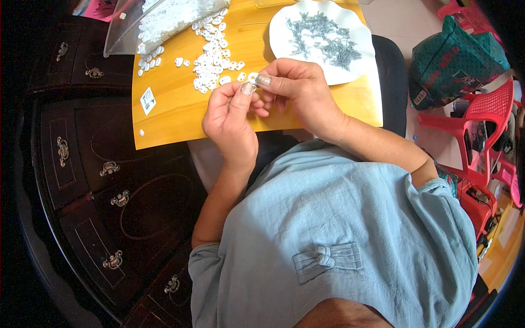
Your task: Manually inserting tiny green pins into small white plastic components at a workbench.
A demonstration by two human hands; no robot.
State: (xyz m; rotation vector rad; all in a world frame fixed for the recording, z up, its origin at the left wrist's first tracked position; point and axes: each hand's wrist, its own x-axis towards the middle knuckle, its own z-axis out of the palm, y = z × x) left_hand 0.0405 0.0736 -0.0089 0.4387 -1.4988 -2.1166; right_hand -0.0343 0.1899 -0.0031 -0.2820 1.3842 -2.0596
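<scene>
Both hands meet above the near edge of a yellow board (180, 117) that lies flat before the person. The left hand (229, 123) has its grip narrow, thumb and forefinger pinched on a small white plastic piece (252, 86) held just over the board; the right hand (292, 90) closes its fingertips onto the same piece from the right, so the two hands touch there. What else, if anything, sits between the right fingers is too small to tell. Just beyond the hands, a loose scatter of white plastic pieces (212, 61) spreads across the middle of the board, trailing left and far toward a clear plastic bag (156, 22) full of the same pieces at the far left corner. On the far right of the board rests a white scalloped plate (284, 27) carrying a heap of small grey metal screws (322, 38). A small white rectangular label (147, 100) with dark print lies on the board's left side, near its edge. To the left stands a dark wooden desk (82, 164) with drawers and ornate metal pulls. At the far right a green printed bag (454, 57) sits near a red plastic chair (476, 128). The person wears a light blue shirt (350, 229).
</scene>
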